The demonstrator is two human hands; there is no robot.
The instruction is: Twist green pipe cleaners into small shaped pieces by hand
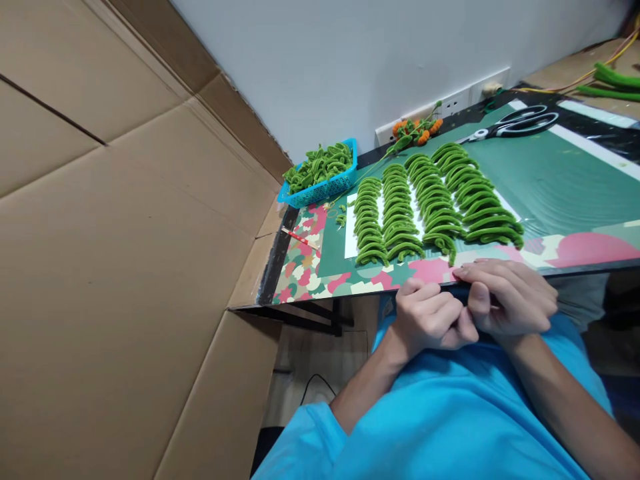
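Observation:
My left hand [434, 315] is closed, its fingers curled in at the table's front edge. Right beside it, my right hand [510, 297] is also closed, its index fingertip near the edge of the mat. Whatever the fingers may hold is hidden. Just beyond both hands, curved fuzzy green pieces [435, 203] lie in several columns on a white sheet [351, 230]. A blue basket [320, 192] full of green fuzzy pieces [323, 167] stands at the table's back left.
Scissors [520, 125] with black handles lie on the green mat [575, 180] at the back. Orange and green fuzzy decorations [417, 131] rest by the wall sockets [456, 102]. Cardboard [150, 220] walls the left side. A red stick [300, 238] lies at the table's left.

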